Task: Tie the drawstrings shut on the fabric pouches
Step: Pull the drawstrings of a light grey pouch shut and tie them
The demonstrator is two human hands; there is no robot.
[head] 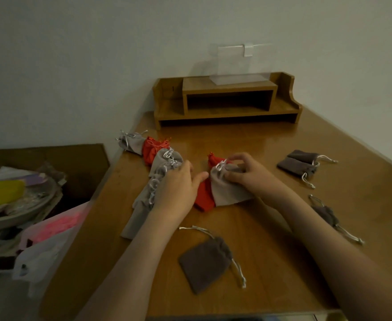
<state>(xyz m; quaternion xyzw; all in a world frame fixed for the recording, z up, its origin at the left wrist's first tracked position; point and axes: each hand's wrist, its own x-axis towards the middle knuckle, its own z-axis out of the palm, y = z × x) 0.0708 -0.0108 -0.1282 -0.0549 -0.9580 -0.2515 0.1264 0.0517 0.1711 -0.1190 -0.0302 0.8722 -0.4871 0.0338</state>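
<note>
The right hand, fingers curled, pinches the light grey pouch below its gathered neck. It lies on the bench, long axis running away from the person, neck farthest. A red pouch beneath it is mostly hidden. Left of it, the left hand rests flat, covering part of a pouch row.

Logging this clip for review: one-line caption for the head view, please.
Right hand holds a light grey pouch atop a red pouch; left hand rests on the pouch row.
</note>
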